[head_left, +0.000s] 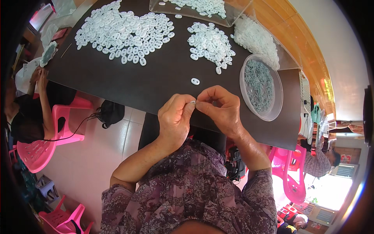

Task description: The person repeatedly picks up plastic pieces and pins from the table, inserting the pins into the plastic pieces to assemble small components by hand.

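Observation:
My left hand [175, 119] and my right hand [220, 107] meet fingertip to fingertip over the near edge of the black table [156, 82]. Between them they pinch one small white plastic ring [193, 102], mostly hidden by the fingers. A single white ring [195, 81] lies on the table just beyond my hands. A large heap of white rings [124, 31] spreads at the far left, a smaller heap [210, 43] at the far middle. To my right stands a round clear tub [261, 86] holding linked pale rings.
A clear tray [194, 8] with more rings sits at the far edge, a pile of white chains [257, 39] beside it. Another person [27, 109] sits at the left on a pink chair [46, 140]. More pink chairs [290, 171] stand at the right.

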A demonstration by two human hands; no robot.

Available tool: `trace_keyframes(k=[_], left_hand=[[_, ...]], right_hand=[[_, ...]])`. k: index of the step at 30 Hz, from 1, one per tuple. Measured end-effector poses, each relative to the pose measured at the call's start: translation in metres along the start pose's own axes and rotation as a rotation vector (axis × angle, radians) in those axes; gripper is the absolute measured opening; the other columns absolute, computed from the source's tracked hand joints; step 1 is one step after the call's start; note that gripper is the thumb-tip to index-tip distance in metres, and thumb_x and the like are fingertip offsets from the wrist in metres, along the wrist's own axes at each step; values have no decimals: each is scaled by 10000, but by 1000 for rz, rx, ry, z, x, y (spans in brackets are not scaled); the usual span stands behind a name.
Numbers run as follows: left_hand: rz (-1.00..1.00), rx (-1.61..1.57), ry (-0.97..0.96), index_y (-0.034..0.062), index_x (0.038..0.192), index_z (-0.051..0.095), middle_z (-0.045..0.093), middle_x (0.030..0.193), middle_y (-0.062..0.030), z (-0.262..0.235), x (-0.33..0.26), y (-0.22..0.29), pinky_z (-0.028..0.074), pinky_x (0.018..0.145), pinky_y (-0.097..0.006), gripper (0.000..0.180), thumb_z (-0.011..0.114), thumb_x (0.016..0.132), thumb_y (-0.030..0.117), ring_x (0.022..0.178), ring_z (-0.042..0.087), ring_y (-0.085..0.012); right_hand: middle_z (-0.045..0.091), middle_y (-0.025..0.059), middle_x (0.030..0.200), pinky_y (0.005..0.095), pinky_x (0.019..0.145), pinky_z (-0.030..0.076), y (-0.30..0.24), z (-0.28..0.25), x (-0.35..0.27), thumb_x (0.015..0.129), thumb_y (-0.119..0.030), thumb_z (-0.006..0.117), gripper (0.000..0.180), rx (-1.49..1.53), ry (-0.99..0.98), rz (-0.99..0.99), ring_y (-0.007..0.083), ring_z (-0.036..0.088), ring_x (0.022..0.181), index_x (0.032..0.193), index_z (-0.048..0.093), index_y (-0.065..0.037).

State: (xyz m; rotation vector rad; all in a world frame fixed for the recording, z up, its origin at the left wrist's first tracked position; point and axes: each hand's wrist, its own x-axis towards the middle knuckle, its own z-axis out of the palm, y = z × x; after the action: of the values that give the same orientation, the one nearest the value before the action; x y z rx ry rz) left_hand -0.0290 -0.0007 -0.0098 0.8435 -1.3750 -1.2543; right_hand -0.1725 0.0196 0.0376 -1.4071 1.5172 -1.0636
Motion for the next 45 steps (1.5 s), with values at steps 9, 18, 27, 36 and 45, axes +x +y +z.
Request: trace_keyframes(k=[9, 18, 27, 36, 45], left_hand=[[13, 30, 26, -7, 875, 605, 556, 717, -37, -7, 1, -1, 424, 549, -242, 22, 604, 854, -14, 626, 520, -99], [-224, -233, 2, -12, 982, 611, 607, 841, -16, -11, 0, -3, 425, 595, -179, 115, 575, 909, 69, 681, 517, -53], [-97, -113, 113, -30, 869, 616, 589, 756, -37, -5, -2, -3, 421, 532, -214, 26, 603, 848, -34, 599, 503, -74], [-318, -368, 58, -22, 932, 624, 605, 773, -30, -15, 3, 1, 423, 531, -195, 76, 589, 885, 26, 613, 516, -68], [-304, -475, 49, -48, 994, 610, 636, 818, -88, -22, 10, -1, 459, 539, -205, 144, 589, 891, 51, 623, 556, -89]], right_hand=[[627, -3, 803, 190, 653, 456, 1, 13, 4, 788, 21, 659, 97, 76, 47, 19, 37, 554, 727, 875, 620, 6], [591, 57, 770, 269, 628, 454, 9, 21, 7, 826, 7, 605, 36, -151, 69, -179, 146, 559, 707, 858, 588, 9], [543, 82, 757, 304, 610, 446, 17, 33, 7, 845, 9, 558, 19, -226, 98, -251, 193, 546, 684, 838, 540, 7], [598, 102, 773, 311, 639, 463, 10, 14, 12, 840, -49, 609, 50, -156, 117, -194, 197, 581, 714, 839, 610, 2], [583, 83, 824, 373, 672, 432, 27, 0, 43, 665, -69, 716, 251, -769, 158, -540, 287, 530, 757, 905, 648, -47]])
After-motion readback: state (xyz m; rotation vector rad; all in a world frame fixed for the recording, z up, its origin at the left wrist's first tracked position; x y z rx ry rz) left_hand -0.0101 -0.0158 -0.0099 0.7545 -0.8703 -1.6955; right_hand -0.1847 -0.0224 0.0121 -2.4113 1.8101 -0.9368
